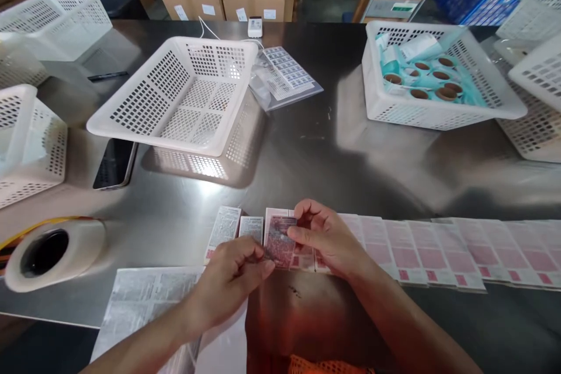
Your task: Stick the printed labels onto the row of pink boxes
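A small see-through label with fine dark print point(280, 238) is held between my two hands, over a pink-and-white printed card point(275, 212). My left hand point(236, 274) pinches it near its lower left corner. The thumb and fingertips of my right hand point(328, 238) grip its upper right edge. Whether the label touches the card I cannot tell. Left of it are two small stacks of printed labels, one taller point(222, 228) and one shorter point(251, 227), the latter partly behind my left fingers. Overlapping pink-and-white cards point(414, 245) run in a row to the right.
Printed sheets point(144, 298) lie under my left forearm. A tape roll point(56, 251) and a phone point(116, 163) are on the left. Beyond stand a white basket point(175, 128) and another basket point(438, 117) holding teal-wrapped rolls. A sheet of small labels point(289, 70) lies between them.
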